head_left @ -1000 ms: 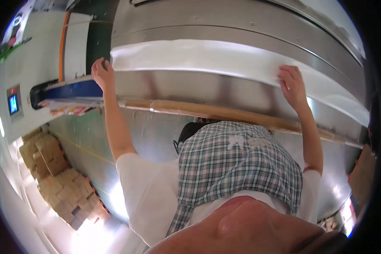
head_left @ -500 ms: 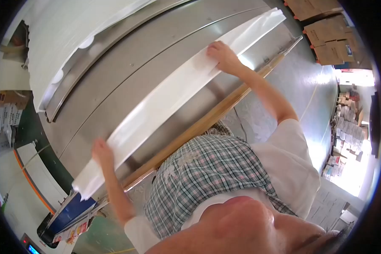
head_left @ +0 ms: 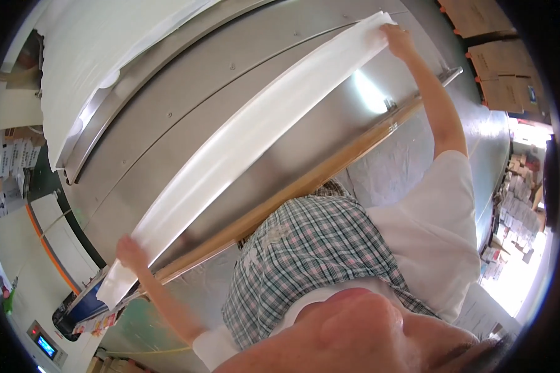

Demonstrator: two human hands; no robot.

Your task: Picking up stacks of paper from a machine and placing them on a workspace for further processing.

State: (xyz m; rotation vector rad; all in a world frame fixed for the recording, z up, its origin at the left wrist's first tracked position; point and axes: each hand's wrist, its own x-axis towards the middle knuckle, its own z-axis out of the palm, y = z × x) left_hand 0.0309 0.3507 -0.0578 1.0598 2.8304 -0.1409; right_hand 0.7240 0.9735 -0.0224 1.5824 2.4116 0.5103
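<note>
Bright white light is flooding the lower right beside the stacks (head_left: 517,208), overexposing that patch. Glare is streaking the metal desk (head_left: 305,154), the strip (head_left: 249,133) is giving off a soft sheen, and a small screen (head_left: 45,345) is glowing blue. The left hand (head_left: 132,253) is looking blurred; around me, straight edges are bowing, the corners sinking into black.

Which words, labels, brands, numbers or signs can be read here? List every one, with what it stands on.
None reads clearly.
Brown cardboard boxes, upper right: print too small.
Lit screen, lower left: too small.
Pale cartons, left edge: too small and blurred.
Long white strip: no print visible.
</note>
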